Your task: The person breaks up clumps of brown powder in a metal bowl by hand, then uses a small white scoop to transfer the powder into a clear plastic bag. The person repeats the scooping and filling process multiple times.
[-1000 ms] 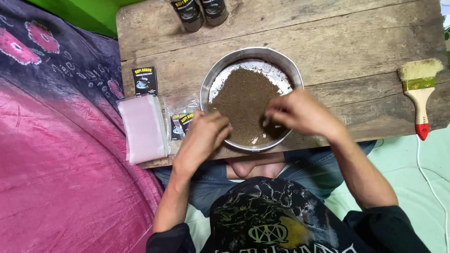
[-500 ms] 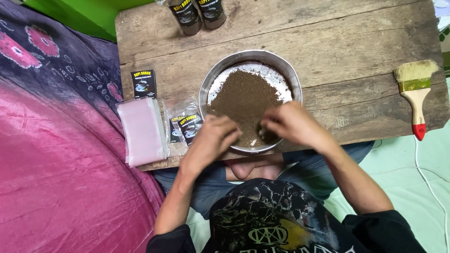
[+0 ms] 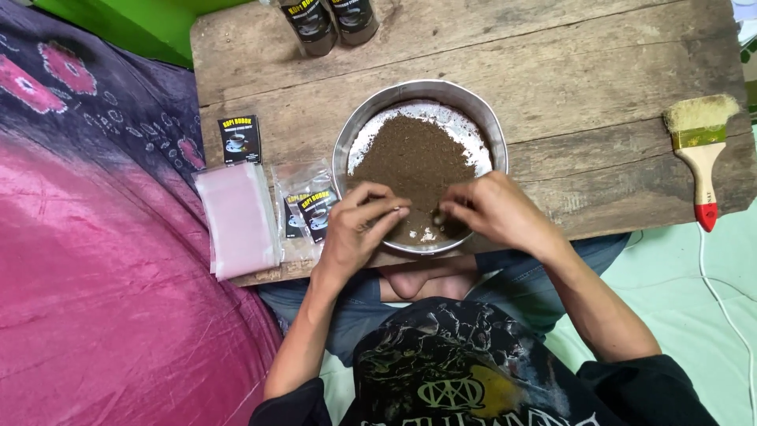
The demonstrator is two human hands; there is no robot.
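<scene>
Both fingers point(image 3: 388, 211) pinched over powder point(image 3: 414, 158)

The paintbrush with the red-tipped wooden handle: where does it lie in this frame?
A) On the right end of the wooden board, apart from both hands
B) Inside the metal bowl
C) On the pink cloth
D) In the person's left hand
A: the paintbrush lies on the right end of the wooden board, well clear of the left hand and right hand, which meet over the metal bowl.
</scene>
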